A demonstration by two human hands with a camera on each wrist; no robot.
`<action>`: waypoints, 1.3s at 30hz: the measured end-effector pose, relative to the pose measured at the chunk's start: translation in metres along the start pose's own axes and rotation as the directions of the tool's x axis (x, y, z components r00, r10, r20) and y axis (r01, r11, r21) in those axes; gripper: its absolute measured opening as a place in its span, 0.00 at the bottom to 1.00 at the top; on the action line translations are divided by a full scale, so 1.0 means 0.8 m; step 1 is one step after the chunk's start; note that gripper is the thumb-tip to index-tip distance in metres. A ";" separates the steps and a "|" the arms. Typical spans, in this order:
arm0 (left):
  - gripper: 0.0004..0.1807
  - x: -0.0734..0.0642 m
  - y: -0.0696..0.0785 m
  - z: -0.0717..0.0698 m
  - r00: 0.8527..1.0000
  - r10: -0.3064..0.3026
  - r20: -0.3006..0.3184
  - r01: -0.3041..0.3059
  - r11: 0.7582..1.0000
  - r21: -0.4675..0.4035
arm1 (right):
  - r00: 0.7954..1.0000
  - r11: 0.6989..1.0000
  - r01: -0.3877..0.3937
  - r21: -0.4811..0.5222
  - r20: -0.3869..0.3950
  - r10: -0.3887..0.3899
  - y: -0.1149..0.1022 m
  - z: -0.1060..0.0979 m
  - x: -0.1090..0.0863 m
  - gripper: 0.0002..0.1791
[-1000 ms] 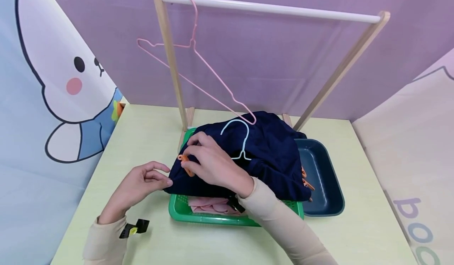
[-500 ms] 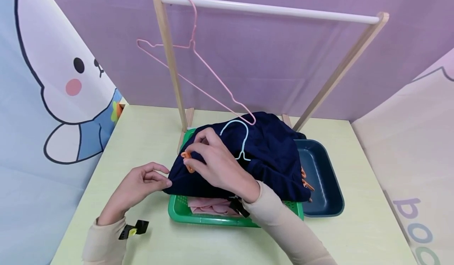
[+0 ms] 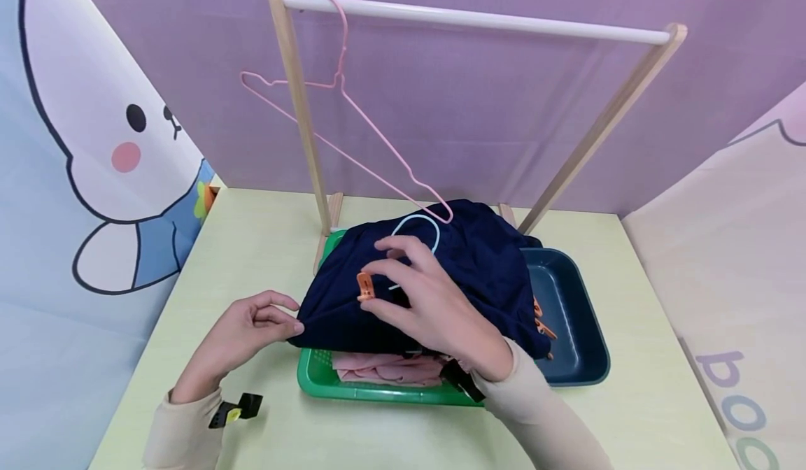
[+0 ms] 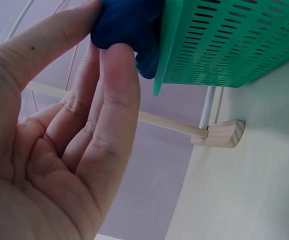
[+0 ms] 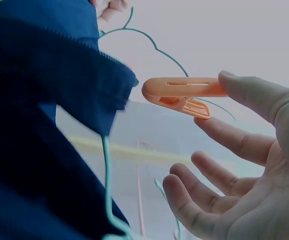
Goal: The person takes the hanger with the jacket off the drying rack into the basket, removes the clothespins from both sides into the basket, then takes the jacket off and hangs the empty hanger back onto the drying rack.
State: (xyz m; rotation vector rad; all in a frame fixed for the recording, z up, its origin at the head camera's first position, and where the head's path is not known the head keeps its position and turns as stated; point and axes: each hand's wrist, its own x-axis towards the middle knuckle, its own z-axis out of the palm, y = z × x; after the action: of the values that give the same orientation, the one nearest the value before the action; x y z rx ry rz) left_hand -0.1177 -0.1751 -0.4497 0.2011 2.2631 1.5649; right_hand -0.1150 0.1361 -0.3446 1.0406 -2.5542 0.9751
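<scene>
Over the green basket (image 3: 378,392) lies a dark blue garment (image 3: 478,274), with the hook of a pale blue hanger (image 3: 437,234) poking out. That pairing looks partly done, I'd judge. The orange clip (image 5: 157,86) is above the basket, its jaws shut on no cloth, so it is not fastened; the garment is off the rack (image 3: 478,19).

The right hand (image 3: 428,298) pinches the clip between thumb and fingertip; the left hand (image 3: 252,326), left of the basket, pinches the garment's corner. Folded pink cloth (image 3: 384,370) sits untouched inside the basket.

Right of the basket is a dark tray (image 3: 576,330), more clips (image 3: 545,328) by its near side. Behind it, a pink hanger (image 3: 345,33) hangs bare.

The basket stands on a pale table (image 3: 636,316); behind it is a lilac wall (image 3: 491,106), and to its left a rabbit picture (image 3: 94,106).
</scene>
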 end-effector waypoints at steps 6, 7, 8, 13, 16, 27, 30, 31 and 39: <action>0.20 -0.001 0.001 0.000 1.000 -0.004 -0.003 0.004 1.000 0.000 | 0.995 0.999 0.021 -0.034 -0.094 -0.024 0.014 -0.030 -0.029 0.20; 0.21 -0.001 0.001 0.000 1.000 -0.007 -0.004 0.007 1.000 0.001 | 0.993 0.999 0.021 -0.046 -0.114 -0.026 0.019 -0.036 -0.035 0.21; 0.21 -0.001 0.002 0.000 1.000 -0.010 -0.004 0.010 1.000 0.000 | 0.991 0.998 0.022 -0.061 -0.133 -0.030 0.024 -0.042 -0.041 0.21; 0.21 0.000 0.002 0.001 1.000 -0.006 -0.002 0.006 1.000 0.003 | 0.976 0.991 -0.018 -0.135 -0.219 -0.012 0.057 -0.074 -0.075 0.21; 0.20 0.001 0.003 0.002 1.000 0.001 0.001 -0.001 1.000 0.011 | 0.965 0.982 -0.116 -0.150 -0.253 0.075 0.077 -0.094 -0.100 0.22; 0.19 0.002 0.002 0.001 1.000 -0.001 0.006 0.001 1.000 0.004 | 0.838 0.823 -0.536 -0.187 -0.238 0.491 0.162 -0.126 -0.183 0.16; 0.19 0.004 0.002 0.001 1.000 0.005 0.007 -0.005 1.000 0.004 | 0.813 0.791 -0.579 -0.199 -0.207 0.544 0.184 -0.121 -0.199 0.17; 0.19 0.004 0.002 0.001 1.000 0.007 0.007 -0.007 1.000 0.005 | 0.804 0.779 -0.593 -0.203 -0.199 0.560 0.190 -0.120 -0.204 0.18; 0.19 0.003 0.002 0.001 1.000 -0.002 0.000 0.002 1.000 0.018 | 0.750 0.722 -0.661 -0.204 -0.181 0.636 0.217 -0.108 -0.228 0.18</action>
State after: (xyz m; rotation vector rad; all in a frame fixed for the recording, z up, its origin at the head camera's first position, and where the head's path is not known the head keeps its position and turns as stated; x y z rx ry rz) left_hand -0.1197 -0.1731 -0.4486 0.2030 2.2776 1.5438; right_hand -0.1053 0.3836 -0.4425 -0.0180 -2.9012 0.7536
